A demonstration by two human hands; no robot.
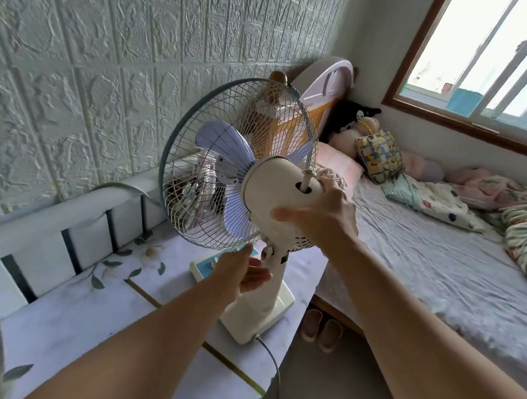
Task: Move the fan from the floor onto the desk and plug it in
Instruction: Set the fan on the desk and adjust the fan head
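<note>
- The desk fan (pixel 256 205) stands on the bench (pixel 76 308), its base near the edge beside the bed (pixel 436 254).
- The right hand (pixel 322 214) has its grip clamped on the motor housing; the left hand (pixel 243 271) cups the neck, fingers loosely curled, not fully closed.
- Placement looks done; aiming the head seems in hand.
- Next: follow the power cord (pixel 273 370) off the bench edge to its plug, unseen here.

Soft daylight pours from the window (pixel 483 58) at upper right, blown out white. Shadows stay faint. My view bends at the edges, and the lower left corner is blurred.
</note>
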